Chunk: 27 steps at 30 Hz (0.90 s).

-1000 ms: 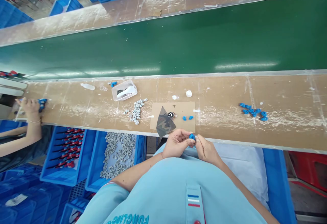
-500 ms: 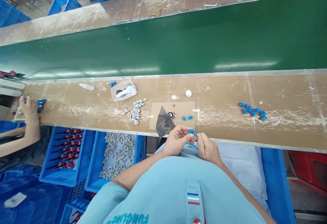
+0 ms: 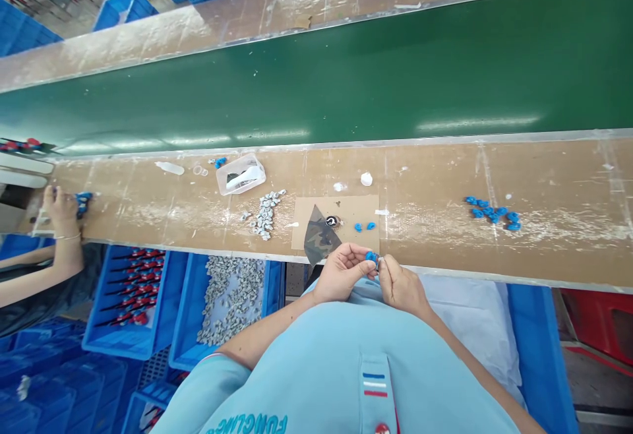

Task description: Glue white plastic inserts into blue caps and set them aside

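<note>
Small blue piece [image 3: 372, 257] gripped between closed left hand [image 3: 343, 274] and pinching right hand [image 3: 403, 285], near cardboard sheet [image 3: 359, 211] on worktop [image 3: 445, 239].

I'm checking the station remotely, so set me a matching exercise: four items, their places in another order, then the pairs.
Items:
1. small blue part
2. camouflage sheet
3. red-and-black tools
4. clear plastic box

Places:
A. in a blue bin below the bench edge
B. pinched between the left hand and right hand
C. on a cardboard sheet
D. on the tan bench top, away from the cardboard

Pairs: 1-B, 2-C, 3-A, 4-D.
</note>
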Motion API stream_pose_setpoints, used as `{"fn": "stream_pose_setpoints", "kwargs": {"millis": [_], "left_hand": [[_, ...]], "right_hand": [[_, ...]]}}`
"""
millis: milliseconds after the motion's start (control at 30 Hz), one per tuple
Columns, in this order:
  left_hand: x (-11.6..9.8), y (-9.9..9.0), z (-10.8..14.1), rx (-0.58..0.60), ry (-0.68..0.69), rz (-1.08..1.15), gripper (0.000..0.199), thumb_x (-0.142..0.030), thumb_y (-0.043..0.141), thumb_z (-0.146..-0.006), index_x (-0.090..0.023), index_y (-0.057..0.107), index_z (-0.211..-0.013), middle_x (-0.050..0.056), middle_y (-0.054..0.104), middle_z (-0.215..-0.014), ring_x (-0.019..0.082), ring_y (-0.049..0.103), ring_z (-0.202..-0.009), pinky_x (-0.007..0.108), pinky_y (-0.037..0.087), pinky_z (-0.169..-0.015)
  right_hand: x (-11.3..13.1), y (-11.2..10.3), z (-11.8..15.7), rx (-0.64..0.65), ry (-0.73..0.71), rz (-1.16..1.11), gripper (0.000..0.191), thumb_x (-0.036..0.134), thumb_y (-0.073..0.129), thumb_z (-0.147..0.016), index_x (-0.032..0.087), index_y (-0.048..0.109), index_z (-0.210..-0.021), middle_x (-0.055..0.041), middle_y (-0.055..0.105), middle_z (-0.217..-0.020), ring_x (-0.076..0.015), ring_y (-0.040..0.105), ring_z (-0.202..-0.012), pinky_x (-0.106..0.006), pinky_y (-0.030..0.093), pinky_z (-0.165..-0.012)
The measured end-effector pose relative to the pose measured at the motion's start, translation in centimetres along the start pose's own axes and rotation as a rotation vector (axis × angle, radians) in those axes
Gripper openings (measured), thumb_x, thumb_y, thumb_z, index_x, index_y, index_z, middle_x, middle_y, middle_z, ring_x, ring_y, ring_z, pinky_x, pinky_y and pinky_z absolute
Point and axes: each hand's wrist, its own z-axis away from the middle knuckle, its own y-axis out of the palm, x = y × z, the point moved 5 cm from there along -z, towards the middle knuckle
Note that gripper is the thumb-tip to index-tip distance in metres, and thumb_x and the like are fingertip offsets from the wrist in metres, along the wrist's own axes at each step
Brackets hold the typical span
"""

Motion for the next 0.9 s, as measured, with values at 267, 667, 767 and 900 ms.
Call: {"fn": "stream_pose_setpoints", "kwargs": {"millis": [267, 667, 767, 900], "left_hand": [[-0.3, 0.3, 0.3, 0.001, 0.044, -0.005, 0.045, -0.04, 0.085, -0.053, -0.014, 0.057, -0.077, -0.002, 0.066, -0.062, 0.008, 0.059, -0.051, 0.023, 0.049, -0.055], [0.0, 0.3, -0.3, 0.004, 0.036, 0.014, 0.044, -0.039, 0.084, -0.056, -0.014, 0.057, -0.081, -0.002, 0.066, -0.064, 0.008, 0.059, -0.051, 0.023, 0.048, -0.055], [0.1, 0.3, -0.4, 0.003, 0.019, 0.005, 0.045, -0.04, 0.085, -0.055, -0.014, 0.058, -0.081, -0.001, 0.066, -0.065, 0.008, 0.059, -0.051, 0.023, 0.049, -0.055], [0.2, 0.3, -0.4, 0.003, -0.001, 0.001, 0.046, -0.04, 0.085, -0.054, -0.014, 0.058, -0.079, -0.001, 0.067, -0.064, 0.008, 0.059, -0.051, 0.023, 0.049, -0.056]], "right_hand": [[0.5, 0.2, 0.0, 0.321, 0.308, -0.753, 0.037, 0.05, 0.032, -0.09, 0.024, 0.037, -0.064, 0.0069, 0.031, -0.046, -0.0108, 0.026, -0.039, -0.024, 0.022, -0.04], [0.5, -2.4, -0.1, 0.032, 0.276, -0.489, 0.034, 0.042, 0.037, -0.091, 0.023, 0.042, -0.063, 0.004, 0.04, -0.053, -0.0115, 0.035, -0.046, -0.024, 0.03, -0.048], [0.8, -2.6, 0.1, -0.038, 0.141, -0.24, 0.035, 0.037, 0.031, -0.095, 0.022, 0.043, -0.065, 0.003, 0.045, -0.053, -0.012, 0.04, -0.047, -0.025, 0.032, -0.051], [0.7, -2.5, 0.1, -0.078, 0.011, -0.111, 0.039, 0.037, 0.027, -0.097, 0.022, 0.044, -0.065, 0.0026, 0.047, -0.05, -0.0117, 0.041, -0.043, -0.024, 0.03, -0.048]]}}
